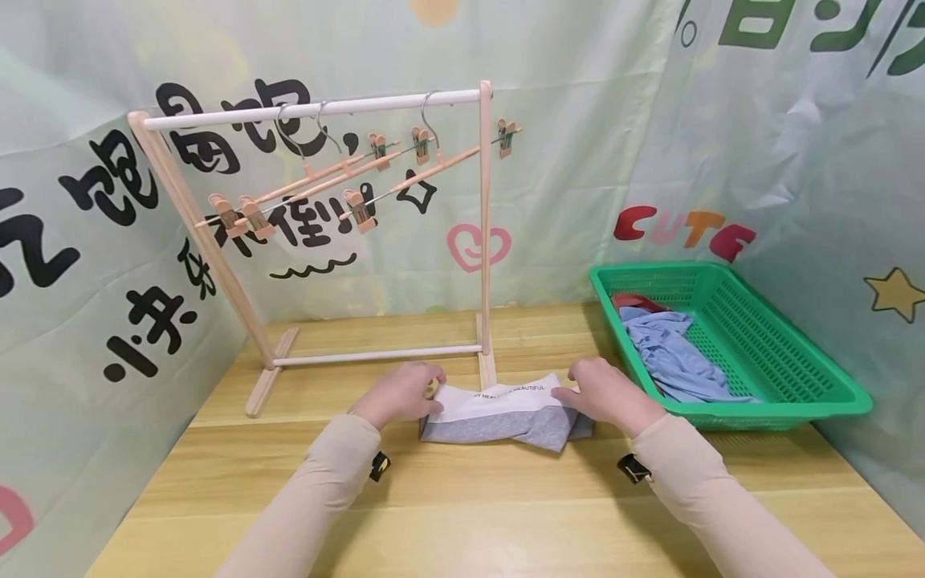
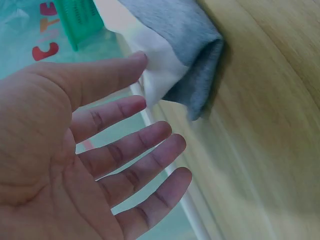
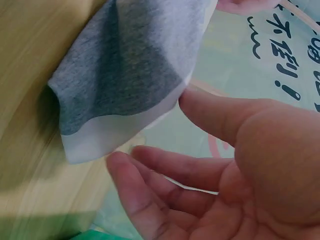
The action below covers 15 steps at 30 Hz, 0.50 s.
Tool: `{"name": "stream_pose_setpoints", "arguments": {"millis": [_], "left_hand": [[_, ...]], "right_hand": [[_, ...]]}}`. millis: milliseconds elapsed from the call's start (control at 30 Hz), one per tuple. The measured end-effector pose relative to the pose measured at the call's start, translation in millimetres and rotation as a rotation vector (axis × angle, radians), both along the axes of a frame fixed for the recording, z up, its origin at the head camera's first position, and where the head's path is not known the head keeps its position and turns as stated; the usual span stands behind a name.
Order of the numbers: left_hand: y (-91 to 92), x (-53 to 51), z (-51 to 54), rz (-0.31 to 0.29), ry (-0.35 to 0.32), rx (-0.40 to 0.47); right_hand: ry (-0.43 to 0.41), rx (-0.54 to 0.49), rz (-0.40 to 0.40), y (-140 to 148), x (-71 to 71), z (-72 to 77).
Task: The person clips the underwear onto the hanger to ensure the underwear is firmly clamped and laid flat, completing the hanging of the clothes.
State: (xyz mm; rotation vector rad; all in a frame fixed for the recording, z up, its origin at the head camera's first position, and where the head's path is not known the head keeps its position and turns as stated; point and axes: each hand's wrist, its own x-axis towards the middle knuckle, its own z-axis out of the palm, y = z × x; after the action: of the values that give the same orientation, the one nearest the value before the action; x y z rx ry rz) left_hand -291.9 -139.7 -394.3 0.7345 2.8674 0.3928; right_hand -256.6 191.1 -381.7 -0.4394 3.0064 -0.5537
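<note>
A grey garment [image 1: 499,425] with a white band and dark lettering lies folded on the wooden table; its exact kind is unclear. My left hand [image 1: 401,393] is at its left end, thumb tip against the white cloth [image 2: 160,65] and the other fingers [image 2: 145,150] spread and nearly straight. At the other end, my right hand [image 1: 610,393] has its thumb against the garment's edge. Its fingers [image 3: 135,190] bend slightly near the white part [image 3: 95,145], with a gap between them and the thumb. Neither hand visibly grips the cloth.
Behind the hands stands a wooden rack [image 1: 486,241] with a white top rail [image 1: 311,111]. Several clip hangers [image 1: 325,181] hang from it. To the right, a green basket [image 1: 788,337] holds blue cloth [image 1: 672,353] and a reddish piece [image 1: 637,302]. Printed fabric walls enclose the table [image 1: 462,514].
</note>
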Motion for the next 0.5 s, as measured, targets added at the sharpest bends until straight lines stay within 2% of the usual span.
{"name": "stream_pose_setpoints", "arguments": {"millis": [67,200,367,500], "left_hand": [[-0.2,-2.3,-2.7,-0.002,-0.005,-0.002],[1.3,-5.8,-6.5,-0.018,-0.006,0.001],[3.6,-7.6,-12.6,-0.029,0.015,-0.001],[4.6,-7.2,-16.6,-0.029,0.025,0.001]], "right_hand": [[-0.027,-0.020,-0.010,1.3,1.4,-0.1],[-0.038,-0.045,0.029,3.0,1.9,-3.1],[-0.018,-0.043,0.078,2.4,1.9,-10.3],[0.006,-0.038,0.055,2.0,1.4,-14.7]]}}
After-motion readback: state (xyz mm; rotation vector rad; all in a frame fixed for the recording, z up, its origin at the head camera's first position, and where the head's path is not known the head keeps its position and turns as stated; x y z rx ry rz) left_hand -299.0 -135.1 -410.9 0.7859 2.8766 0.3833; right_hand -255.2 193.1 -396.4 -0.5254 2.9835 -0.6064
